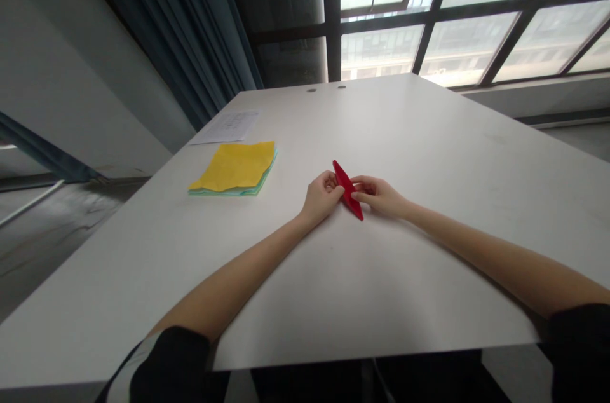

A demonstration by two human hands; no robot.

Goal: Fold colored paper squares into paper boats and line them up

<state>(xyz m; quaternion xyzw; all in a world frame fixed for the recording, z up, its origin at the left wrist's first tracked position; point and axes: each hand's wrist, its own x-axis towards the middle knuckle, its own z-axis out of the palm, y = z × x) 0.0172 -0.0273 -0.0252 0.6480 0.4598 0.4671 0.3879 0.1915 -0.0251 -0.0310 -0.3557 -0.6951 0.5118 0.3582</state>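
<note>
Between my two hands is a piece of folded red paper [348, 189], narrow and pointed at both ends, tilted from upper left to lower right. My left hand [325, 192] pinches its left side, thumb toward me. From the right, my right hand [376, 194] grips the same paper between thumb and fingers. Both hands are low over the white table [305, 301]. Some of the fingers are hidden behind the paper. To the left of my left hand lies a stack of coloured paper [236, 166], yellow on top with green-blue sheets under it.
A printed white sheet [229, 126] lies at the table's far left edge, behind the stack. Two small round grommets [311, 90] are set near the back edge. Beyond the table are a blue curtain [176, 21] and dark-framed windows [381, 50].
</note>
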